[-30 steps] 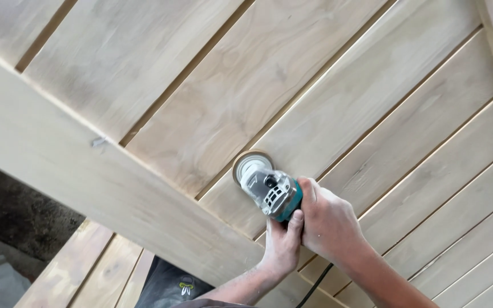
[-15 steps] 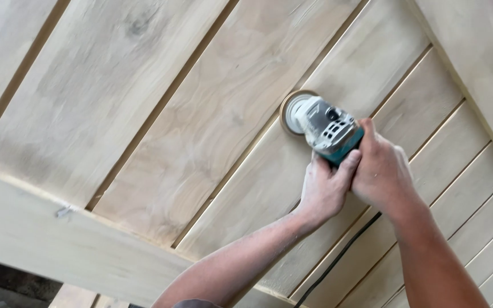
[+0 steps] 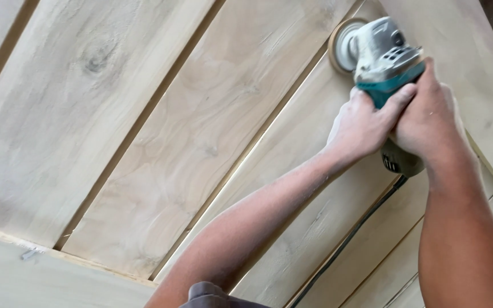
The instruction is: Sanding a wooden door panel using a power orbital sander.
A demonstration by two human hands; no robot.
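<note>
Far to the left of the hands lie wide, pale wooden boards (image 3: 87, 114) with thin dark gaps between them. A cross board (image 3: 41, 279) runs under them, low down and to the left of the arms, and a small metal bit (image 3: 28, 254) sticks out at its edge.

The left hand (image 3: 366, 122) is wrapped tight around the body of the sander (image 3: 386, 57). Its thumb lies across the blue-green part. Just beside it, touching it, the right hand (image 3: 429, 114) is closed around the back of the same tool. Both hands are grasping it firmly.

The sander is above the hands, at the top of the view. Its round pad (image 3: 340, 45) rests flat on a board, next to one of the gaps. The grey head is dusty. A black cord (image 3: 349, 239) hangs from the back of the tool, below the right hand, and runs down between the two arms.

The sander looks hard and a bit heavy, and it probably shakes and pulls when it runs. So two hands on the thick body seem like the best place to hold it, well away from the spinning pad. The dust may make it a little slippery. The boards look stiff and strong.
</note>
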